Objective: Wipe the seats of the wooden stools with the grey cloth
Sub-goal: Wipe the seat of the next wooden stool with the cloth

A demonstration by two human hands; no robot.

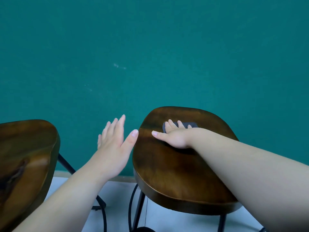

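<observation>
The right hand (173, 138) is lying flat on the grey cloth (192, 125), fingers extended over it and pressing it against the seat of the right wooden stool (175, 173); the thumb is splayed out to the left and is resting on bare wood. The hand is not gripping the cloth, only pinning it under the palm and fingers. The left hand (113, 141) is hovering in the gap between the two stools, fully open with straight fingers and holding nothing; its thumb tip is sitting just beside the left edge of the right seat, and contact cannot be confirmed. The cloth is showing as a small folded pad with its long axis running left to right, on the far half of the seat. The seat's own long axis is running from the person toward the teal wall (150, 47), so most of the unwiped-looking surface is lying on the near side of the cloth, under the right forearm. Judged from this, the coming stroke is calling for a pull toward the body. The left wooden stool (25, 148) is standing well apart from the cloth and nearer the left hand. Black metal legs (138, 210) are carrying both seats above a pale floor (117, 198).
</observation>
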